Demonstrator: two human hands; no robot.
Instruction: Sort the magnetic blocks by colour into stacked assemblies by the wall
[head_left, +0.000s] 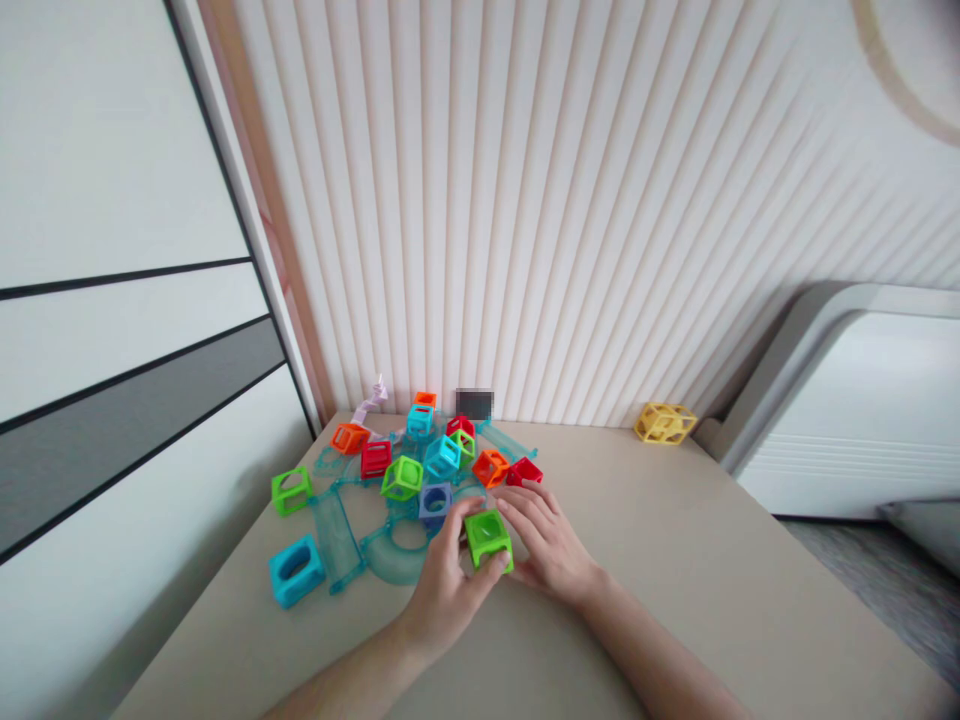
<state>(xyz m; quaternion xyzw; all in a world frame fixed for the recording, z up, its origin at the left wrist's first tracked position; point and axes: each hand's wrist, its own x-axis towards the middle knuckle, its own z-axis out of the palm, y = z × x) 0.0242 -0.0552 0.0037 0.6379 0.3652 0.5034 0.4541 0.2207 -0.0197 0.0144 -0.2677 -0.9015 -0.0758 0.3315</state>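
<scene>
My left hand is closed on a green cube block, with the thumb along its near lower corner and the fingers around its left side. The block has an open frame and a hollow top. My right hand is right beside it, fingers stretched out past the block's far right edge; its thumb is mostly hidden, and I cannot tell how firmly it touches the block. Just beyond my left fingers sits a purple block with a round hole. A red block lies past my right fingertips.
Several coloured cube blocks and translucent teal track pieces are heaped left of centre. A blue block and a green frame lie at the table's left. A yellow frame piece is by the ribbed wall.
</scene>
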